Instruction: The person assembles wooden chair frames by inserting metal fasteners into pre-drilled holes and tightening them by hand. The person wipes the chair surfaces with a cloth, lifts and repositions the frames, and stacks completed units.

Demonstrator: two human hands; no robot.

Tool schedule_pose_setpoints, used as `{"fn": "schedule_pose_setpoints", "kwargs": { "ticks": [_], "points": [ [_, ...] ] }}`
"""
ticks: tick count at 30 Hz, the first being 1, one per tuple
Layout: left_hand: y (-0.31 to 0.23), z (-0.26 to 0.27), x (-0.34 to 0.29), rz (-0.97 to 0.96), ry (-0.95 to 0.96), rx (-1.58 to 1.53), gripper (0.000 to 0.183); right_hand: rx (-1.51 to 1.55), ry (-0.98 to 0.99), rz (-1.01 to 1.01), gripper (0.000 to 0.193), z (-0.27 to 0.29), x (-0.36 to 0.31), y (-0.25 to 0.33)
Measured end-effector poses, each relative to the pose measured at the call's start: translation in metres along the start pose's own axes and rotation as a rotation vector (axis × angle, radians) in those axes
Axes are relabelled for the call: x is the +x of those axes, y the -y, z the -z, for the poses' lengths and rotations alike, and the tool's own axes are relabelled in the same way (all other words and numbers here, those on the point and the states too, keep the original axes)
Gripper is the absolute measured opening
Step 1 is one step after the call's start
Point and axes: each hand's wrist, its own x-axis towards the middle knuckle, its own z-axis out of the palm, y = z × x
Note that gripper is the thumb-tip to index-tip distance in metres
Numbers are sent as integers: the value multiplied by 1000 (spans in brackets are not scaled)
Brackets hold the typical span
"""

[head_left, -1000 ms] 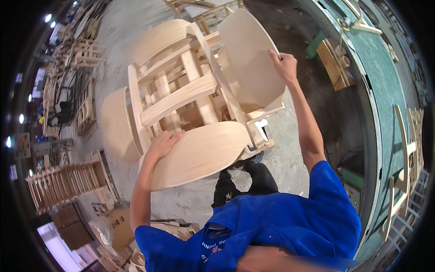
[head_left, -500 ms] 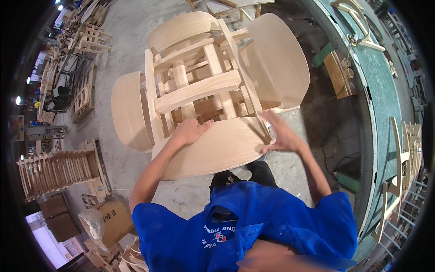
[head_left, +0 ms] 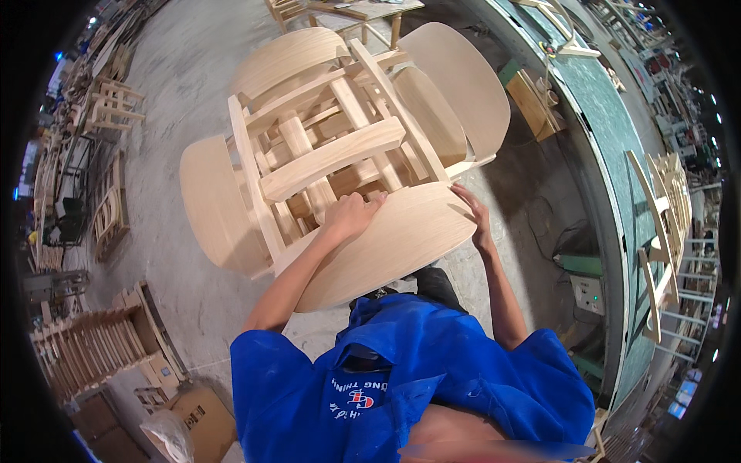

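A stack of pale wooden chair frames (head_left: 332, 158) stands in front of me, with slats and bars crossing in its middle. Broad curved panels, like chair backs, flare out around it. The nearest curved chair back (head_left: 378, 243) lies just before my body. Over its far edge, my left hand (head_left: 353, 216) has its fingers hooked, part of them hidden behind the wood. At the same panel's right end, my right hand (head_left: 476, 220) holds the rim, fingers along the corner. Further panels show on the left (head_left: 220, 204), at the back (head_left: 289, 62) and on the right (head_left: 463, 85).
A long green-topped bench (head_left: 610, 131) runs along the right, bearing wooden frames (head_left: 656, 231). Beneath its near part is a control box (head_left: 588, 293). To the left stand a rack of wooden parts (head_left: 93, 339) and a cardboard box (head_left: 204, 420). A small table (head_left: 378, 9) stands beyond the stack.
My right hand, apart from the panel's right corner before, now rests against it. The left hand stays on the far edge. My view has turned, and the stack appears slightly rotated.
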Motion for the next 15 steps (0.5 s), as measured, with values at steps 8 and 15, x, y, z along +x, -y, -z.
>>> {"fn": "schedule_pose_setpoints", "kwargs": {
  "ticks": [8,15],
  "points": [
    [5,-7,-1,-42,-92,15,85,26,-3,30,68,1,1,-6],
    [-34,12,-23,-412,-255,-63,56,-541,-93,125,45,30,-29,62]
  ]
}}
